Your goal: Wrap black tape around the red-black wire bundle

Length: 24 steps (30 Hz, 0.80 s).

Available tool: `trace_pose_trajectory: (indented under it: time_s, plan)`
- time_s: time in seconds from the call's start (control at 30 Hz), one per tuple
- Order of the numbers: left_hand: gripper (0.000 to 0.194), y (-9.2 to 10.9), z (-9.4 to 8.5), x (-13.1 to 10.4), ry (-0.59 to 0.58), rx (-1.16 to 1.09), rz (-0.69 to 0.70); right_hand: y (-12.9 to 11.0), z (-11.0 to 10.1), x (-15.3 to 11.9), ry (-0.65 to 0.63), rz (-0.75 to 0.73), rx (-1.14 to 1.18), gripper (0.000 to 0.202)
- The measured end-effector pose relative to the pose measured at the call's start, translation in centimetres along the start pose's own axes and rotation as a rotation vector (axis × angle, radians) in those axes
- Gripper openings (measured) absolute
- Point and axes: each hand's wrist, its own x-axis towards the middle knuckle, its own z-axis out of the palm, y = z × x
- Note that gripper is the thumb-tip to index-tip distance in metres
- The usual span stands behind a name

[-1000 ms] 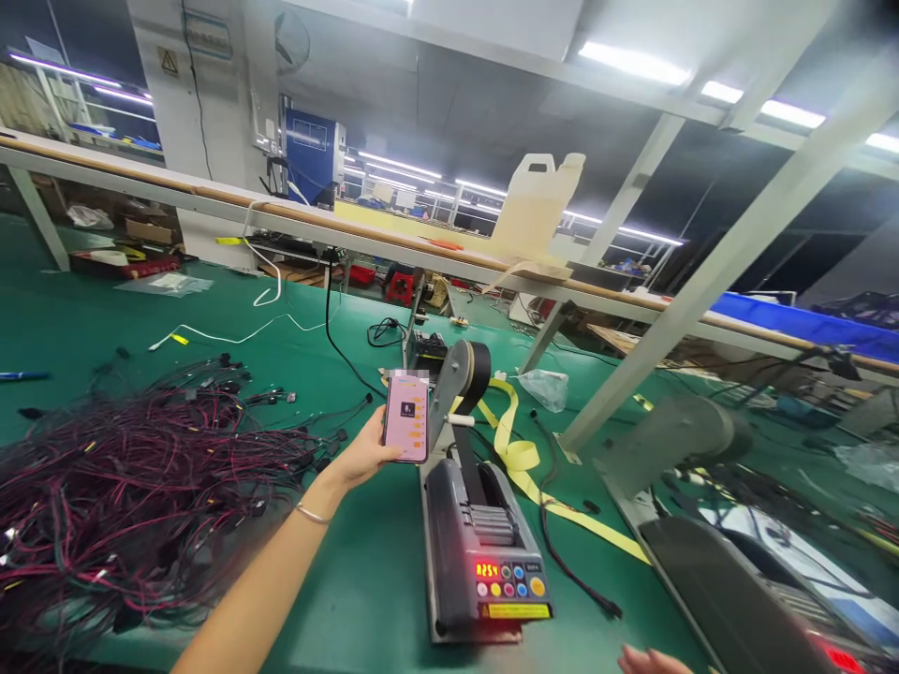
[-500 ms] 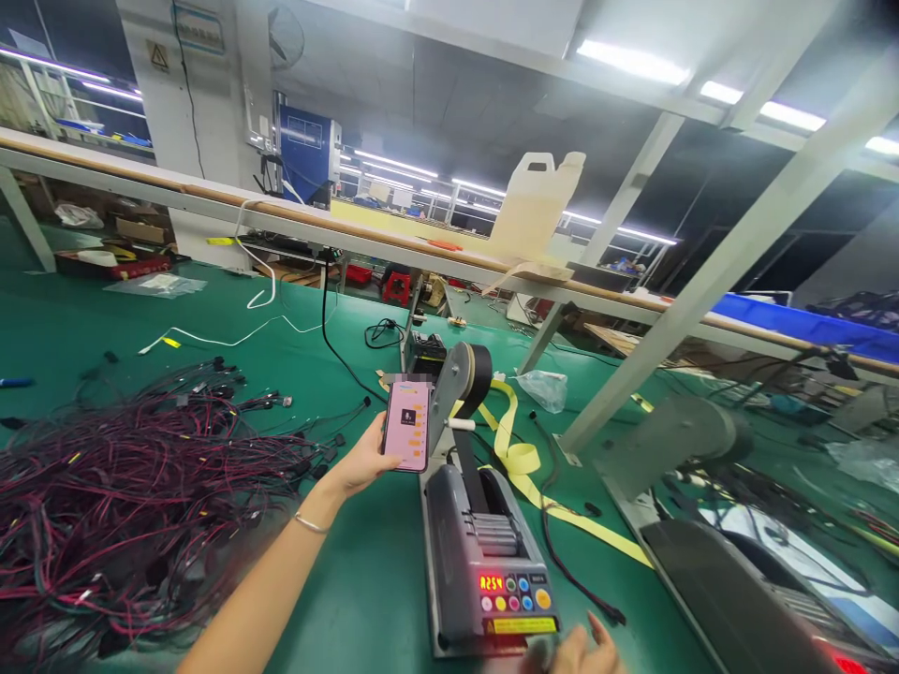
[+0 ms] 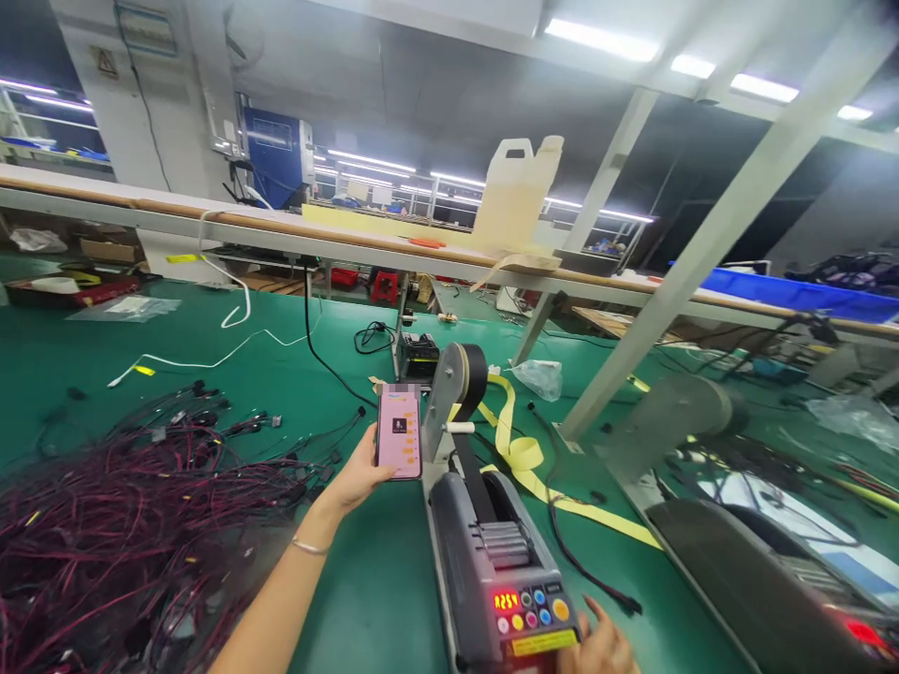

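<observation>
My left hand point(image 3: 360, 473) is wrapped round a phone point(image 3: 399, 435) with a pink screen, held upright just left of the tape dispenser's roll. The grey tape dispenser point(image 3: 467, 534) carries a black tape roll point(image 3: 476, 382) and shows red digits above coloured buttons. At its front right corner, near the bottom edge of the view, is my right hand point(image 3: 602, 641); some fingers are raised and apart, and others are hidden or blurred. Whether it holds anything cannot be made out. A yellow strip point(image 3: 523, 454) curls behind the dispenser.
Black and red cables point(image 3: 147, 524) are heaped on the green table point(image 3: 344, 599) at left. A second dispenser point(image 3: 744, 571) stands at right, beyond a black cable point(image 3: 572, 557). A slanting metal post point(image 3: 653, 328) and a shelf holding a plastic jug point(image 3: 516, 201) rise behind.
The view has shifted, so the background sits further left. My left hand still holds the phone, now slightly lower and left in view. My right hand appears slightly further right, beside the dispenser.
</observation>
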Motion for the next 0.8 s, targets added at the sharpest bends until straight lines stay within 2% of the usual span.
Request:
trace_pose_trajectory:
  time_s: [0.17,0.47,0.6,0.8]
  plan:
    - [0.081,-0.5,-0.7,0.8,0.076,0.004,-0.031,-0.7,-1.0,0.0,-0.155,0.08,0.065,0.055]
    - [0.072,-4.1,-3.0,3.6,0.307,-0.002,-0.087,-2.1,-2.1,-0.1,-0.248,0.11,0.024,0.05]
    - [0.071,-5.2,-3.4,4.0,0.329,-0.003,-0.099,-2.3,-2.2,-0.1,-0.265,0.115,-0.003,0.048]
    - [0.074,-5.6,-3.7,3.9,0.295,-0.039,-0.106,-2.2,-2.3,0.1,-0.307,0.114,-0.032,0.043]
